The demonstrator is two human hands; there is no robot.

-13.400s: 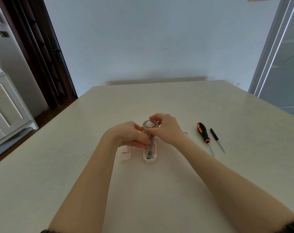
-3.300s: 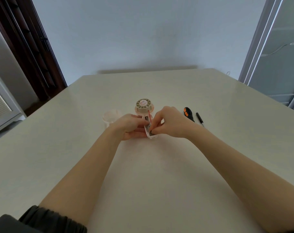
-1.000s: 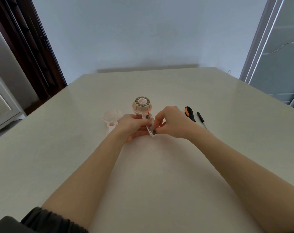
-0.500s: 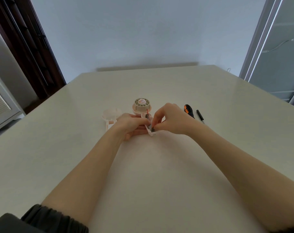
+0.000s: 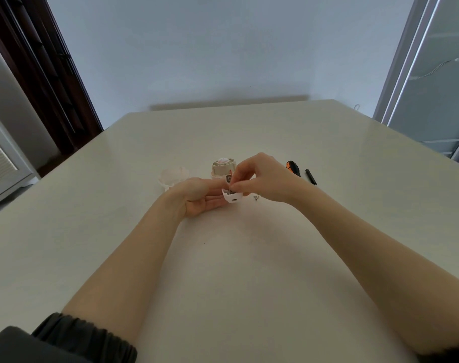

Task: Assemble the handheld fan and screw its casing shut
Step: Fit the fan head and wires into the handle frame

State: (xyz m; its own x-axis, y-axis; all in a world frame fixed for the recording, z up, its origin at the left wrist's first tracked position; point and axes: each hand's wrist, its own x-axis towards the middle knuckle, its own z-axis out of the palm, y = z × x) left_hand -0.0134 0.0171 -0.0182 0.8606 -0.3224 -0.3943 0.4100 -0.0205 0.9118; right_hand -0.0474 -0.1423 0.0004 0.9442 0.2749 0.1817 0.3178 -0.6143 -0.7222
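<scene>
— What surrounded the grip at the table's [image 5: 249, 271] middle?
— A pale cream tabletop stretched away from it toward a plain bluish-white wall [image 5: 223, 48].
— And to either side?
— Far left of the grip stood a dark wooden door frame [image 5: 47, 82] and a white louvred cabinet [image 5: 0, 163]; far right, a grey-framed glass panel [image 5: 432, 82] admitted soft daylight.
</scene>
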